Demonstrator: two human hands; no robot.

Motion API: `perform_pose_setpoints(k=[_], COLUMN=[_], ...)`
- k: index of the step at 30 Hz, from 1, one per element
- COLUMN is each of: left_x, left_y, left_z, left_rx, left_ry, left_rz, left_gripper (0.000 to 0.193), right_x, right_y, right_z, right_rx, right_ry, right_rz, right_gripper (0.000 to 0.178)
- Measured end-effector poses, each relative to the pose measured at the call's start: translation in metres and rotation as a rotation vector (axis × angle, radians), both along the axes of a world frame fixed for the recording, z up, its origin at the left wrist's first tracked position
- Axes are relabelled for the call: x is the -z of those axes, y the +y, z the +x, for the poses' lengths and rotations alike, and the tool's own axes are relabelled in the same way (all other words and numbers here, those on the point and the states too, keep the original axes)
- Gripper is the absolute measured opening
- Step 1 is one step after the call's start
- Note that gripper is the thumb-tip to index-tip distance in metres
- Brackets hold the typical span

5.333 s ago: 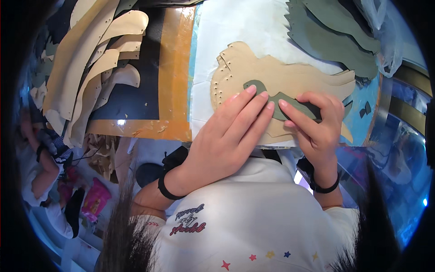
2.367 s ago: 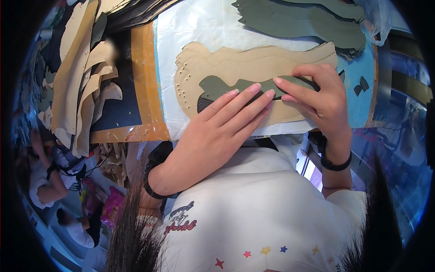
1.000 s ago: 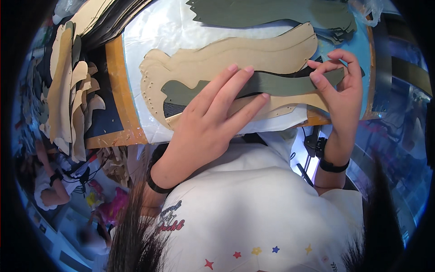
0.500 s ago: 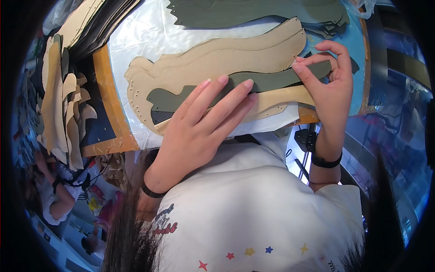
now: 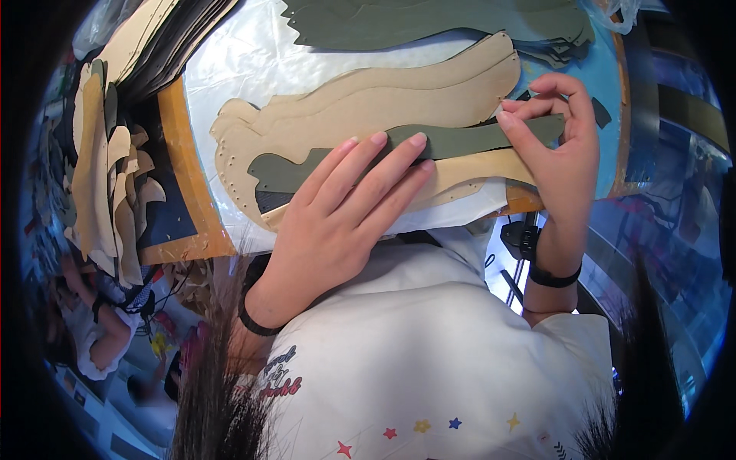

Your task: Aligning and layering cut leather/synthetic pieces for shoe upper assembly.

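Note:
My left hand (image 5: 337,203) lies flat with its fingers apart, pressing on a long dark green shoe-upper-like strip (image 5: 468,136). This strip rests over wavy beige leather-like pieces (image 5: 368,92), which have small holes along their left edge. A bit of black textured material (image 5: 270,201) shows under the strip's left end. At the right end, my right hand (image 5: 563,142) has thumb and forefinger brought together by the beige edge; what they pinch, if anything, is too small to tell. The strip's right end reaches under its curled fingers. A narrower beige band (image 5: 479,167) curves along the near side.
A stack of dark green cut pieces (image 5: 437,23) lies at the far side. More beige and black pieces (image 5: 165,46) pile up at the far left, with loose beige offcuts (image 5: 123,192) nearer. White sheeting (image 5: 230,73) and a blue surface (image 5: 606,146) cover the wood-edged table (image 5: 188,244).
The right end of the green strip has dropped slightly toward me, and my right hand has shifted a little. My left hand stays in place.

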State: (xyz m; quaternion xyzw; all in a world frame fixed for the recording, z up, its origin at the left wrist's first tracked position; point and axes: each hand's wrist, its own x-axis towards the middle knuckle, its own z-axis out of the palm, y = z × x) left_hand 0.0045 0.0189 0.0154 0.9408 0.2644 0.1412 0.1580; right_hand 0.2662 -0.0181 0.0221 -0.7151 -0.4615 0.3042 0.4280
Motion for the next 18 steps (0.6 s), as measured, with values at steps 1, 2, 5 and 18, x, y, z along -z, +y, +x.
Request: perform_pose_setpoints(k=[1,2,5,18], left_x=[0.0,-0.001,0.0,-0.005], left_y=[0.0,0.0,0.001,-0.004], left_z=[0.0,0.0,-0.001,0.01], left_rx=[0.002,0.003,0.016,0.047], left_ry=[-0.007,-0.006,-0.002,0.084], left_rz=[-0.006,-0.007,-0.013,0.185], left_gripper=[0.047,0.047,0.047,0.035], right_x=[-0.002,-0.005,-0.011,-0.023], right_y=[0.0,0.0,-0.002,-0.009], right_z=[0.003,0.006,0.009,-0.01], right_rx=[0.0,-0.016,-0.017,-0.003], right_ry=[0.001,0.094,0.186,0.08], right_rz=[0.0,-0.005,-0.02,0.071], right_gripper=[0.045,0.046,0.048,0.031])
